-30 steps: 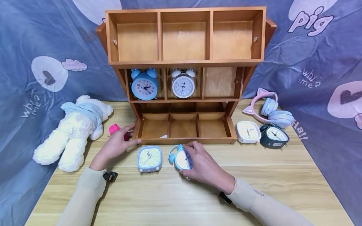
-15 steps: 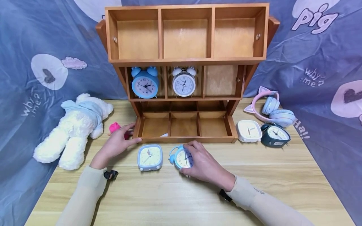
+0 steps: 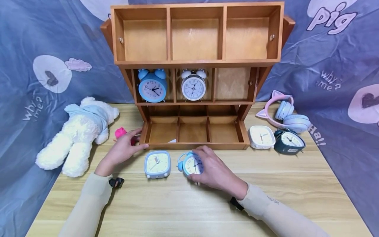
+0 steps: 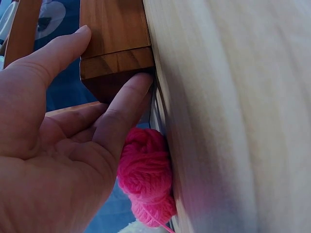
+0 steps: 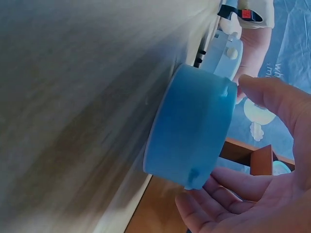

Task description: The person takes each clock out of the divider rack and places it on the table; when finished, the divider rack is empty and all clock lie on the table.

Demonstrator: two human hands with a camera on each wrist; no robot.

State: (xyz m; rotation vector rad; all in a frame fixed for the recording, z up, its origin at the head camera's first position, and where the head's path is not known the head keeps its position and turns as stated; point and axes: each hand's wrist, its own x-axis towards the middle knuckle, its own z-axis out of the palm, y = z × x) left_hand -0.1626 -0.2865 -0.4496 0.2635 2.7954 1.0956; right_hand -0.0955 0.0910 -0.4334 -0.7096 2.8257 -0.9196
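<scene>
My right hand [image 3: 211, 169] holds a small light-blue twin-bell alarm clock [image 3: 189, 164] by its edge. The clock lies face up on the table, bells toward the left; the hand covers part of its dial. In the right wrist view the thumb is at one side of the blue case [image 5: 189, 126] and fingertips at the other. My left hand [image 3: 122, 149] touches the left end of the brown wooden shelf [image 3: 192, 146], thumb on the front corner and index finger along the side. Between the hands sits a square blue-rimmed clock [image 3: 157, 164].
A blue alarm clock [image 3: 152, 89] and a white one [image 3: 193, 88] stand in the middle tier. Right of the shelf are a white square clock [image 3: 262, 137], a dark green clock [image 3: 289, 141] and cat-ear headphones [image 3: 285, 115]. Pink yarn [image 4: 146, 167] and a plush bear [image 3: 84, 131] lie left.
The shelf and the things on the table appear slightly higher in the head view. Both hands keep their hold and place, and the clock under my right hand has hardly moved.
</scene>
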